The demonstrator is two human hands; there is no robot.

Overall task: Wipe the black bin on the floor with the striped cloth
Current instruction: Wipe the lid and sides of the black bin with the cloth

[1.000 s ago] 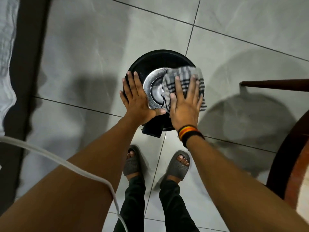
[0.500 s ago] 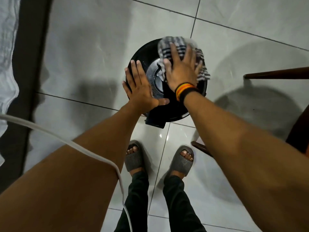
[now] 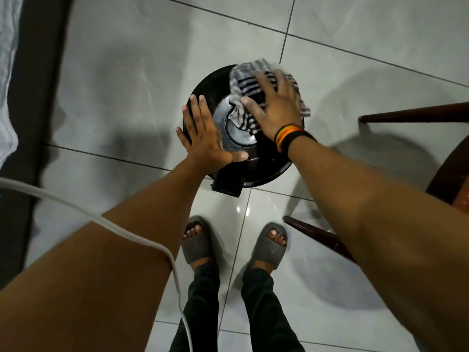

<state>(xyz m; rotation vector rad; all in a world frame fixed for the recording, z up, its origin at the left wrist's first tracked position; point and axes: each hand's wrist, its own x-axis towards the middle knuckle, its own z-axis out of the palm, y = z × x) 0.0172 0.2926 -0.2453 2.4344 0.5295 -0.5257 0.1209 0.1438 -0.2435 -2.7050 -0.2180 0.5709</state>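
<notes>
Round glossy black bin — crumpled striped cloth

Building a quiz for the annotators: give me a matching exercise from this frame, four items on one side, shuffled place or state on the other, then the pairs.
Column 1
1. left hand
2. right hand
3. striped cloth
4. white cable

Column 2
A. crosses over the left forearm
B. pressed onto the far part of the black bin's lid, under a hand
C. flat and open on the lid's left edge
D. spread on top of the cloth, with a banded wristband at the wrist

Pairs: 1-C, 2-D, 3-B, 4-A
</notes>
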